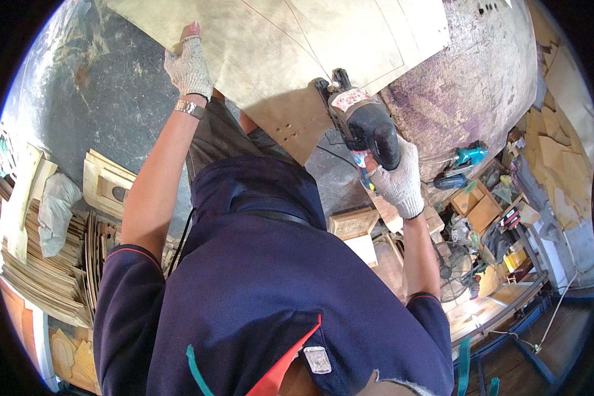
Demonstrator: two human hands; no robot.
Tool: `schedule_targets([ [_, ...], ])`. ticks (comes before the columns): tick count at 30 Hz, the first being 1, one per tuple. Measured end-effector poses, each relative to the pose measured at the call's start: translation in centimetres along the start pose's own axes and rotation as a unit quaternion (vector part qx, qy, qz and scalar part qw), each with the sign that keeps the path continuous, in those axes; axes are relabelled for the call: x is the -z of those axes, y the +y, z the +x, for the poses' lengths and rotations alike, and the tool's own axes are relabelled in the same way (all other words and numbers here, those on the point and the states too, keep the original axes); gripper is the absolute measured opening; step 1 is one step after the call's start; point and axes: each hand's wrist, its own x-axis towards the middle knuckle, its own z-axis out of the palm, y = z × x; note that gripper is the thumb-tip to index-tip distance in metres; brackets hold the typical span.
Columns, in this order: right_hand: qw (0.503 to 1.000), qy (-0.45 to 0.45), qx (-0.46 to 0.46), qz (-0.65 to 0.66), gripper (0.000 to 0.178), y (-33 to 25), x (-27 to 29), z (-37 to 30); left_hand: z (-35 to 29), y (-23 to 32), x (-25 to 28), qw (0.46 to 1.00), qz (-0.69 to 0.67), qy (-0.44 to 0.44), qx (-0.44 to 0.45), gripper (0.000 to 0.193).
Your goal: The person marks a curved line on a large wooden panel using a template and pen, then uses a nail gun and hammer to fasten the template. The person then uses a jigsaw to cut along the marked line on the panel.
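Note:
A pale plywood sheet (264, 53) with thin pencil lines and small holes lies across the top of the view. My left hand (190, 66), in a knitted glove with a bare thumb tip, grips the sheet's left edge; the thumb rests on top and the fingers are mostly hidden. A black jigsaw (363, 122) sits at the sheet's near right edge, its front by the pencil lines. My gloved right hand (399, 178) is wrapped around the jigsaw's rear handle. The blade cannot be seen.
A worn work surface (468, 72) extends beyond the sheet's right side, with a teal power tool (468, 156) near its edge. Stacked thin boards (46, 277) stand at left beside a wooden frame (105, 181). A fan (452, 264) and cluttered wooden boxes (478, 204) are at right.

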Motion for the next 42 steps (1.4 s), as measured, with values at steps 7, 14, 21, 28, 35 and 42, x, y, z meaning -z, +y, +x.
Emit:
schedule_targets([
  [7, 1.0, 0.0, -0.002, 0.012, 0.033, -0.1, 0.1, 0.7, 0.0, 0.1, -0.6, 0.999, -0.029, -0.004, -0.023, 0.057],
  [14, 1.0, -0.005, 0.011, -0.015, 0.035, 0.0, 0.6, 1.4, -0.5, 0.9, -0.8, 1.0, -0.002, 0.009, -0.014, 0.058],
  [21, 0.997, -0.023, 0.028, -0.063, 0.033, -0.1, 1.2, 2.2, -0.2, 0.5, -0.7, 0.999, -0.033, -0.004, 0.001, 0.055],
  [28, 0.996, -0.036, 0.043, -0.064, 0.032, -1.3, 1.7, 3.0, 0.9, -0.8, -0.5, 0.997, -0.051, -0.024, -0.048, 0.052],
  [35, 0.995, -0.055, 0.048, -0.063, 0.031, -1.7, 2.3, 3.6, 0.5, -0.5, -0.5, 0.998, -0.056, -0.014, -0.041, 0.061],
  [42, 0.995, -0.071, 0.041, -0.065, 0.03, -2.4, 2.6, 4.0, 0.4, -0.3, -0.3, 1.0, 0.004, -0.017, -0.026, 0.063],
])
